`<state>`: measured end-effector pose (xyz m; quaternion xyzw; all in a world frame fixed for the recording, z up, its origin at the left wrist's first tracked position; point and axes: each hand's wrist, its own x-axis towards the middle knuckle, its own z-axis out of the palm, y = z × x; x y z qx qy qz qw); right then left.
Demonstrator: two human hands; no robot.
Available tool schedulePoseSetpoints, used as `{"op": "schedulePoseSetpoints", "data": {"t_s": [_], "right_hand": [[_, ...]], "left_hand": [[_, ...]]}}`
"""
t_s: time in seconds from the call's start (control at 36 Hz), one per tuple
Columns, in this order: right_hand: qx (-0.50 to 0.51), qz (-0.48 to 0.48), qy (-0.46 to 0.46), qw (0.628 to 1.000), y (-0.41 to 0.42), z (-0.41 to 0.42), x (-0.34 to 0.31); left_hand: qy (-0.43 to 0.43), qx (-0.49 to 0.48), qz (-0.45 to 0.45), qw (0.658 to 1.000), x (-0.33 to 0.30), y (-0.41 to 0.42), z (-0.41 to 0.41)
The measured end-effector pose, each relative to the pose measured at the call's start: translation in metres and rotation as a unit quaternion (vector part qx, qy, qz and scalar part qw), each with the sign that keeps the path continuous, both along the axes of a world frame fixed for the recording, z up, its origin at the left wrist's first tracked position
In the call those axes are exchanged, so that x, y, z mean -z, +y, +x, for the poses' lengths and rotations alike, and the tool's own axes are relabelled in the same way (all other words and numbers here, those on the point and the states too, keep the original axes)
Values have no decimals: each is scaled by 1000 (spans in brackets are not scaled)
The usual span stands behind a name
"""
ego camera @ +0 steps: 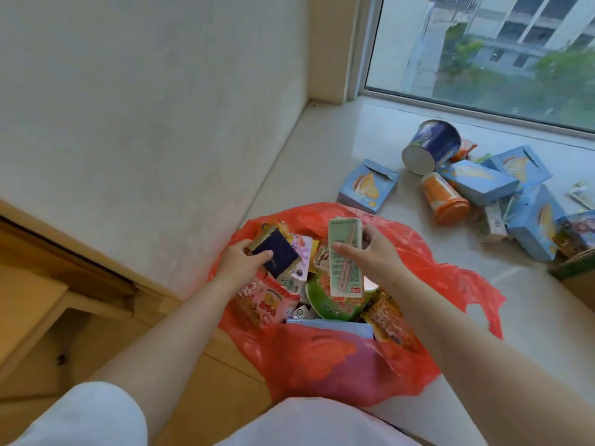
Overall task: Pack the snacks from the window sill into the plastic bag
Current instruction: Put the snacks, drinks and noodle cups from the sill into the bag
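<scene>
A red plastic bag [325, 365] stands open at the window sill's near edge, stuffed with several snacks: a pink packet, a green bowl, orange wrappers. My left hand [240, 260] grips a dark navy packet [279, 256] over the bag's left side. My right hand [370, 254] holds a tall pale green drink carton [345, 257] with a straw on it, upright above the bag's middle. On the sill [322, 149] to the right lie a blue box [368, 185], a blue tub [431, 146] on its side, an orange cup [444, 201] and more blue boxes [479, 181].
A white wall [145, 107] rises on the left and the window glass [499, 49] closes the back of the sill. A wooden ledge [64, 252] sits lower left. More packets crowd the sill's right edge near a green-brown box [576, 268].
</scene>
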<state>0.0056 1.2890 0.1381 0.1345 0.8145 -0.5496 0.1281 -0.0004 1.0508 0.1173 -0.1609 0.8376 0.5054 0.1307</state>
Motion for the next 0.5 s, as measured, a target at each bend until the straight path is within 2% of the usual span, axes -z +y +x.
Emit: {"op": "schedulePoseSetpoints", "data": {"t_s": [0.14,0.19,0.31,0.36,0.5], "right_hand": [[-45,50,-32,997,-36,-8,14],[-67,70,-44,994,-47,-10,17],[-114,136,-41,983,-62,-13,27],[-166,192,-44,966,-64,-14,30],[-263,309,-35,913,-63,-13,35]], "left_hand": [[-121,68,-58,989,30,-18,-4],[-141,100,-83,981,39,-12,-2],[-101,128,-170,972,51,4,-3],[-86,152,-205,963,54,8,-3],[-61,303,-338,889,59,12,0]]}}
